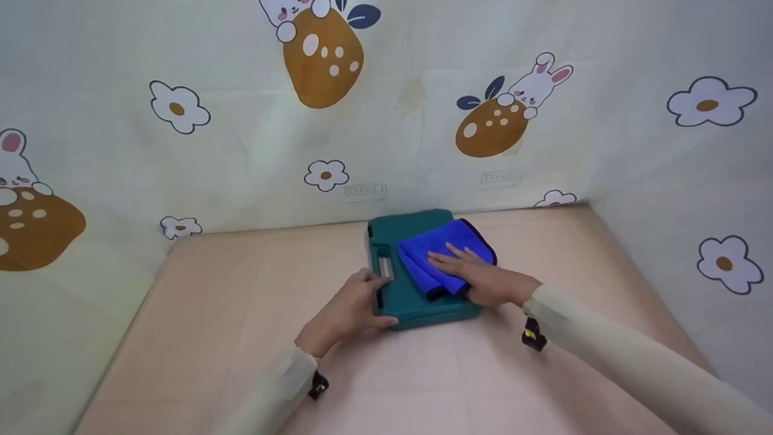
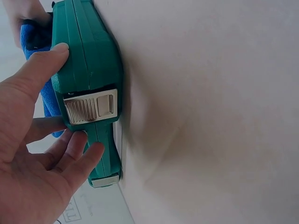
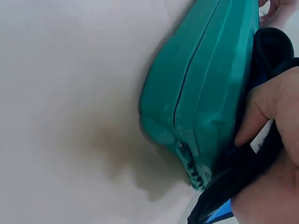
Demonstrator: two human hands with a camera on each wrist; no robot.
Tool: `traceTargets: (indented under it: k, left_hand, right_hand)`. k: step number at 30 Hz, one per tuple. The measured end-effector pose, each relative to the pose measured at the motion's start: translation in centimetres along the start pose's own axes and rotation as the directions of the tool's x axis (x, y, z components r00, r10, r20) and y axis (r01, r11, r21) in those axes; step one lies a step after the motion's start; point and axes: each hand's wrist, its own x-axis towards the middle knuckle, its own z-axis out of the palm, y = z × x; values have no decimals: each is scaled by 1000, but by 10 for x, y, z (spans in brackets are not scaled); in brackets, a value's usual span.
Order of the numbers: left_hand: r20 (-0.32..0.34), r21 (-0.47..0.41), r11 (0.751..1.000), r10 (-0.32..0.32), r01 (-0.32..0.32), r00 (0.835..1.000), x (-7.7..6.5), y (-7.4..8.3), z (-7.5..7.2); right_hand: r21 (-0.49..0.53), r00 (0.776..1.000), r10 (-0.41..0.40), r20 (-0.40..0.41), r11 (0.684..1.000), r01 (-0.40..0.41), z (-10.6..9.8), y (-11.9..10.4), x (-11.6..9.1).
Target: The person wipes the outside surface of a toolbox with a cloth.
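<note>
A green hard plastic carrying case (image 1: 407,305) lies flat on the table, its handle (image 2: 108,149) facing left. My left hand (image 1: 350,305) holds the case at its near left corner, thumb on the near side and fingertips by the handle. Beside those fingers, the left wrist view shows a ridged metallic latch (image 2: 91,106). Across the lid spreads a folded blue cloth (image 1: 423,248) with black edging. My right hand (image 1: 477,278) lies on the cloth with fingers extended, pressing it against the lid. A white label (image 3: 260,137) shows near the right thumb.
The case rests on a pale pinkish-beige tabletop (image 1: 241,314), close to its back edge. Behind and along both sides hangs a light fabric (image 1: 241,151) printed with rabbits and flowers. A second latch (image 2: 105,181) sits past the handle.
</note>
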Motion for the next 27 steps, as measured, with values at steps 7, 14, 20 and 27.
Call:
traceTargets:
  k: [7, 14, 20, 27]
  left_hand:
    - [-16, -35, 999, -14, 13, 1000, -1, -1, 0]
    - [-21, -34, 999, -11, 10, 1000, -1, 1, 1]
    - [-22, -38, 999, -31, 30, 999, 0, 2, 1]
    - [-91, -53, 998, 32, -37, 995, 1, -1, 3]
  right_hand:
    - [-55, 998, -55, -19, 997, 54, 6, -9, -1]
    - [-90, 999, -50, -5, 995, 49, 16, -20, -1]
    - [-106, 997, -70, -14, 992, 68, 24, -32, 2]
    - [-147, 991, -130, -15, 981, 126, 33, -46, 5]
